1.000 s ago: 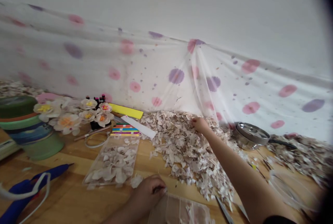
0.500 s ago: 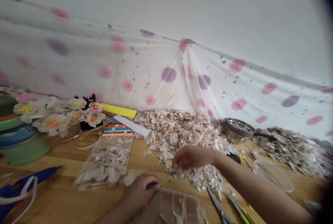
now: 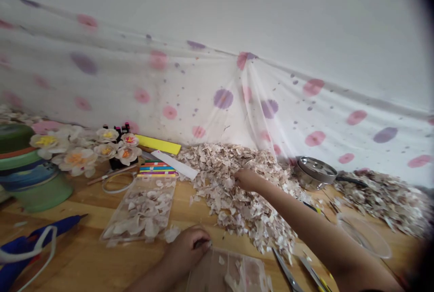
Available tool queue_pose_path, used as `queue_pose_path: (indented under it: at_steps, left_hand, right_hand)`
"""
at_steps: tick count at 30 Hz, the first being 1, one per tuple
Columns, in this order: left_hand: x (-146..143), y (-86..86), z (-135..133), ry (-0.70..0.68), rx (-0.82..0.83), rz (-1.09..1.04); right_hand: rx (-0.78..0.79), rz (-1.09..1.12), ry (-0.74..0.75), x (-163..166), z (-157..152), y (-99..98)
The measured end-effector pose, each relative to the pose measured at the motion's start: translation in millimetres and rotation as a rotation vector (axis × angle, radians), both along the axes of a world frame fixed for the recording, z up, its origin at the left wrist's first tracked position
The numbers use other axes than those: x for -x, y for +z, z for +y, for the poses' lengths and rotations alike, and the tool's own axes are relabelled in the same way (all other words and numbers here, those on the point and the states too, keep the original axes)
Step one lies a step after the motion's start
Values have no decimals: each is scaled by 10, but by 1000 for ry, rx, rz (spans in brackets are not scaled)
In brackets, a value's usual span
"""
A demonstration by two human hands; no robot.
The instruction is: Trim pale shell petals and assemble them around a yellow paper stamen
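Note:
My right hand (image 3: 249,180) reaches into the large heap of pale, thin, petal-like flakes (image 3: 217,161). Its fingertips point down and are hidden against the flakes. Nearer me, my left hand (image 3: 188,247) rests at the upper left corner of a clear compartment box (image 3: 210,274), its thumb and fingers pinched together. A small pale bit shows at those fingertips, too small to name. A few flakes lie in the box. Left of it, a clear tray (image 3: 115,217) carries more, larger pale flakes.
Scissors (image 3: 286,271) and a yellow-handled tool (image 3: 313,274) lie right of the box. A steel pan (image 3: 315,172), a second flake heap (image 3: 386,197) and a clear round lid (image 3: 364,235) are farther right. Leftward are a blue glue gun (image 3: 44,233), handmade flowers (image 3: 76,158), coloured pencils (image 3: 158,169) and a green pot (image 3: 37,192).
My right hand has moved farther away, from above the heap's near edge into its middle. My left hand keeps its place at the box corner. The view has shifted slightly.

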State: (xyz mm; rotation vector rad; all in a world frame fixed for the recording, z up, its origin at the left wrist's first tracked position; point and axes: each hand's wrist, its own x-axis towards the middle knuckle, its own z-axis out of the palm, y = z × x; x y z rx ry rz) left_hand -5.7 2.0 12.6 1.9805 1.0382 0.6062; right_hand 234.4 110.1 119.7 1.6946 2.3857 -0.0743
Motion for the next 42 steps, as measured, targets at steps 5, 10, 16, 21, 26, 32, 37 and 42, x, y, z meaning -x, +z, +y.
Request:
queue_pose_path:
  at_steps: [5, 10, 16, 21, 26, 32, 37, 42]
  left_hand:
    - [4, -2, 16, -8, -1, -7]
    - [7, -8, 26, -26, -4, -26]
    - [14, 0, 27, -35, 4, -26]
    - [13, 1, 35, -45, 2, -24]
    - [11, 20, 31, -47, 6, -9]
    - [9, 11, 34, -59, 4, -28]
    - [9, -19, 39, -50, -10, -22]
    - [9, -3, 27, -44, 5, -20]
  right_hand:
    - [-86, -97, -4, -225, 256, -188]
    - [-248, -133, -179, -609, 517, 24]
    - [-359, -112, -230, -778, 440, 170]
    - [-178, -45, -184, -707, 257, -38]
    - [-167, 75, -509, -927, 310, -220]
    - [-128, 432, -684, -1110, 496, -338]
    - [-100, 869, -656, -970, 684, -275]
    - [-43, 1249, -548, -818, 855, -54]
